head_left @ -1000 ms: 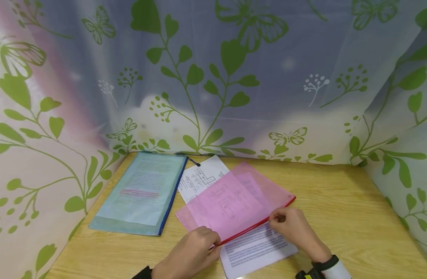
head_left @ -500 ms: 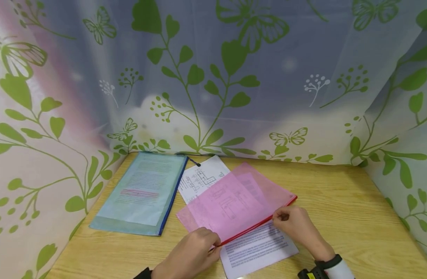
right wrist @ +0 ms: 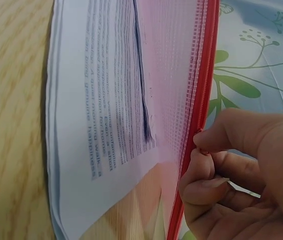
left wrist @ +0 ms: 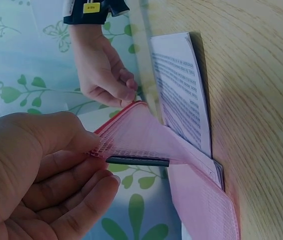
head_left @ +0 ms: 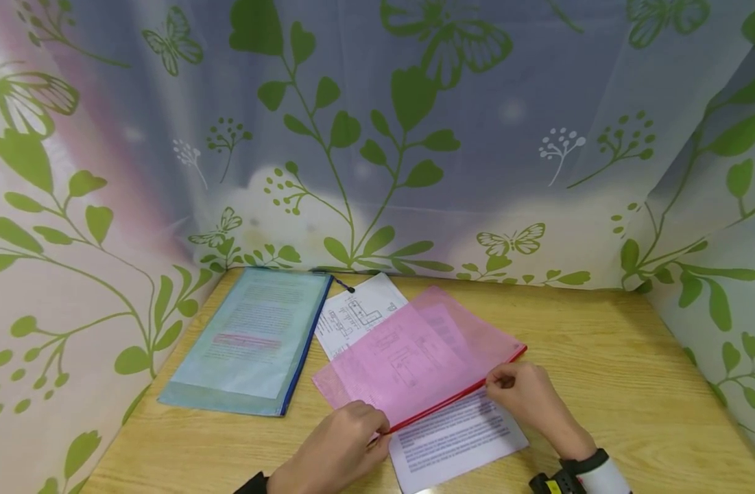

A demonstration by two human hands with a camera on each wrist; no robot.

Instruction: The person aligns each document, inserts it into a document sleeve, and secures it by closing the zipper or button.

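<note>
A translucent pink mesh zipper pouch [head_left: 408, 350] lies tilted over printed sheets, its red zipper edge [right wrist: 205, 75] towards me. My left hand [head_left: 337, 446] pinches the pouch's near left corner between thumb and fingers, with that corner raised in the left wrist view. Farther right on the same edge, my right hand [head_left: 528, 398] pinches the small zipper pull [right wrist: 200, 142] between thumb and forefinger. A stack of text sheets [head_left: 457, 446] shows below the zipper edge. Behind the pouch, a sheet with line drawings [head_left: 358, 312] is partly covered by it.
A blue mesh zipper pouch [head_left: 247, 336] with a printed page inside lies at the left of the wooden table [head_left: 612, 350]. A dark blue cord [head_left: 343, 284] trails from its top corner. Patterned curtains [head_left: 377, 137] enclose the back and sides.
My right hand has slid slightly to the right along the red zipper edge with the pull. The left hand keeps its hold on the corner, and the pouch has barely shifted.
</note>
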